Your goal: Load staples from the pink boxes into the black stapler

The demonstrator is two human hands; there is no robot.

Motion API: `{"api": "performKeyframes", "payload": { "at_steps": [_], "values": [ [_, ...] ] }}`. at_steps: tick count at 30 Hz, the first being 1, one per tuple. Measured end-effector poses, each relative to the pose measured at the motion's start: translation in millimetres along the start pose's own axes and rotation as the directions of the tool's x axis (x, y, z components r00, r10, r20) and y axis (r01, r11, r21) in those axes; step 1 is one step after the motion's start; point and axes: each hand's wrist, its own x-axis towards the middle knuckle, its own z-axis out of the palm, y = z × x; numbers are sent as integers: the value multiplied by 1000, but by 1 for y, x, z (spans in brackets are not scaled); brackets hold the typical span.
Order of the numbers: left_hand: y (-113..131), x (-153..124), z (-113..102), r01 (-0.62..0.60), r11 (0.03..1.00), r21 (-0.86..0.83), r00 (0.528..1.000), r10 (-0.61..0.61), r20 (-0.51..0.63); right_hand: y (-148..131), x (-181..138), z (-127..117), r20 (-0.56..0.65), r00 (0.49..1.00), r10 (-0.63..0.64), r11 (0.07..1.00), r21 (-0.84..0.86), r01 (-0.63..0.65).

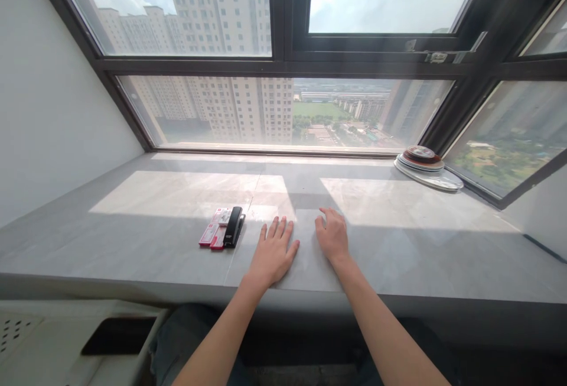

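Observation:
My left hand (273,253) lies palm down on the grey stone sill, its fingers spread and nothing in it. To its right rests my right hand (332,233), fingers loosely bent and a small gap between thumb and forefinger. I see no object in it, though its palm side is hidden. Left of my left hand, and apart from it, is a black stapler (233,227). It lies beside and partly against several small red-and-white boxes (209,235), whose print is too small to read.
The grey sill (420,256) runs below a dark-framed window (283,67). At the far right corner sits a stack of round, plate-like discs (427,176). A pale perforated chair or cabinet (57,321) stands below the sill's front edge at left. A white wall (53,96) bounds the left side.

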Motion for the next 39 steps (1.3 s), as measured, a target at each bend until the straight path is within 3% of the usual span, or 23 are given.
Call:
{"api": "performKeyframes", "payload": {
  "at_steps": [4, 11, 14, 18, 22, 26, 29, 33, 39],
  "values": [
    [-6, -2, 1, 12, 1000, -13, 1000, -12, 10, -13, 13, -7, -112, 993, -46, 998, 26, 49],
    [-3, -2, 0, 22, 1000, -16, 1000, -22, -5, -30, 57, 10, -46, 984, -169, 985, -35, 168],
    [-4, -2, -3, 24, 999, -33, 1000, -24, -4, -34, 61, 13, -38, 981, -193, 981, -38, 191],
    [-7, -2, -8, 21, 999, -48, 1000, -21, 0, -33, 38, -2, -16, 963, -269, 963, -26, 269],
    [-9, -1, -7, 20, 998, -62, 1000, -20, 2, -12, -4, -34, -17, 974, -225, 973, -53, 224],
    [-10, -2, -3, 27, 997, -74, 1000, -27, -9, 21, -39, -67, -112, 982, -152, 987, -61, 146],
    [-9, -3, -1, 27, 998, -57, 1000, -28, -12, 34, -43, -76, -197, 972, -128, 991, -48, 121],
    [-6, -3, -2, 37, 999, -7, 999, -37, -1, 23, -20, -58, -150, 969, -194, 980, -66, 186],
    [0, -4, -7, 64, 995, 80, 997, -67, 35, -12, 25, -5, -204, 886, -417, 907, -26, 421]
  ]
}}
